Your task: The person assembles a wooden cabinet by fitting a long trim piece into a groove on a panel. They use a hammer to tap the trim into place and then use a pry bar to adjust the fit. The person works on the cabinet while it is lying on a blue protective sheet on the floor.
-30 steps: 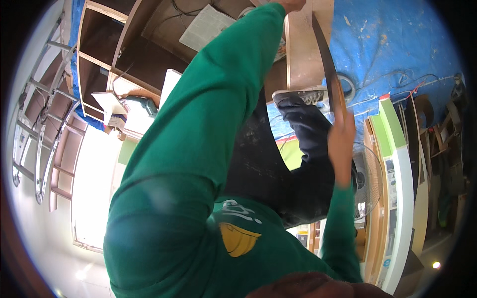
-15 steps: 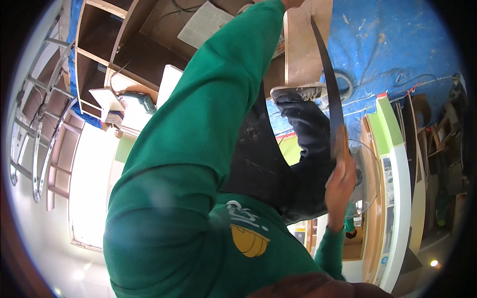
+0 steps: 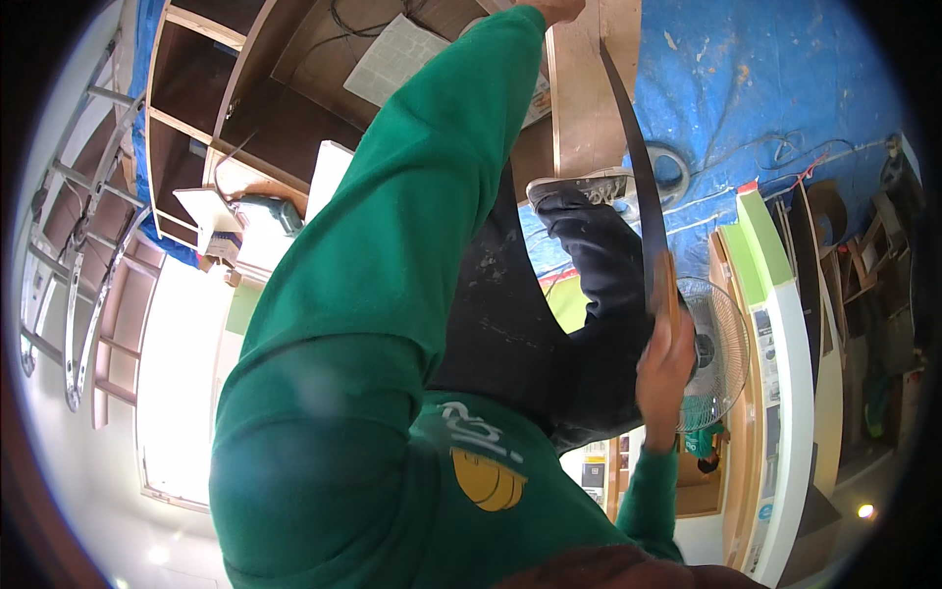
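Observation:
A handsaw with a long dark blade (image 3: pixel 638 162) and a wooden handle is in my right hand (image 3: pixel 666 368), whose fingers are wrapped round the handle. The blade's narrow tip lies over a pale wooden board (image 3: pixel 579 108), close to its right side. My left arm (image 3: pixel 392 236), in a green sleeve, stretches across the middle of the view. At the top edge my left hand (image 3: pixel 561 10) is beside the board, mostly cut off by the frame, so its fingers are hidden. My shoe (image 3: pixel 589 185) rests on the board's near end.
Blue sheeting (image 3: pixel 756 79) with cables covers the floor at right. A fan (image 3: pixel 714 353) stands beyond my right hand. Open wooden cabinets (image 3: pixel 196 79), a green power tool (image 3: pixel 270 211) and a metal ladder (image 3: pixel 83 226) are at left. Another person (image 3: pixel 702 447) in green is in the background.
The whole view has shifted slightly, with the board and shoe a little further left. My right hand and the saw sit slightly lower and further left; the grip is unchanged.

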`<act>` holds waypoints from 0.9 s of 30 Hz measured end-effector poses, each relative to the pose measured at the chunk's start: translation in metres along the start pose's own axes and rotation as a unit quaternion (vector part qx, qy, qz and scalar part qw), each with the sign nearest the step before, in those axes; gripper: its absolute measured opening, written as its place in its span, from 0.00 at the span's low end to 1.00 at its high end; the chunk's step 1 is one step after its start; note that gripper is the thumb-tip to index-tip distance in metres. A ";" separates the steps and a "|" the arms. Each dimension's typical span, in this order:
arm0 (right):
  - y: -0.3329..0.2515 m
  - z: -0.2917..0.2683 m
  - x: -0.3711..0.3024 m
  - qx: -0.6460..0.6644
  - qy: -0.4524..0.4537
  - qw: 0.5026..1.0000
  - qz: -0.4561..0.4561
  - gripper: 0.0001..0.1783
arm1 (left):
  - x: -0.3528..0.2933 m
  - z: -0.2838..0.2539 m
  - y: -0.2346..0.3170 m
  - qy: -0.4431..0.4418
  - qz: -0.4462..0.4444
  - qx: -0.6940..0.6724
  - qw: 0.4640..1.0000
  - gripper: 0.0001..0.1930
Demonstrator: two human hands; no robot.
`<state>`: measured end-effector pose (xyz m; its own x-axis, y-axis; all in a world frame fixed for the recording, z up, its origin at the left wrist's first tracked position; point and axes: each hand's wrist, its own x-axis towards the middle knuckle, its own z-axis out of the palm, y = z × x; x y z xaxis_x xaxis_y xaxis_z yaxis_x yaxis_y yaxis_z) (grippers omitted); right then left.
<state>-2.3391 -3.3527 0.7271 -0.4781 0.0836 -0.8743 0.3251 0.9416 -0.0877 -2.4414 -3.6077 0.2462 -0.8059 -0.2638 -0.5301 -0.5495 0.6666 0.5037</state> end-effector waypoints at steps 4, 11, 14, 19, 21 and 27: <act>0.023 0.038 0.088 -0.183 0.056 0.969 -0.154 0.20 | -0.010 -0.007 -0.009 0.045 0.004 0.000 0.999 0.22; -0.065 0.092 0.290 -0.021 0.136 0.967 -0.213 0.30 | -0.002 -0.020 0.013 -0.041 0.040 -0.012 0.998 0.23; -0.030 0.067 0.166 -0.086 0.069 0.978 -0.179 0.25 | 0.000 -0.015 -0.016 -0.024 0.017 0.024 0.999 0.23; 0.002 0.004 0.002 -0.016 0.025 1.000 -0.010 0.22 | -0.006 -0.008 -0.006 -0.014 0.013 -0.002 1.000 0.22; 0.015 0.020 0.041 -0.069 0.045 0.993 -0.081 0.22 | -0.016 -0.018 -0.003 0.011 0.007 0.001 1.000 0.21; -0.060 0.107 0.302 0.011 0.165 0.955 -0.248 0.28 | -0.004 -0.013 0.011 0.060 0.055 -0.002 0.997 0.17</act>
<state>-2.4161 -3.4192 0.4170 -0.8072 -0.2690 -0.5254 0.0082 0.8850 -0.4656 -2.4467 -3.6081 0.2624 -0.8819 -0.2699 -0.3865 -0.4566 0.6932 0.5577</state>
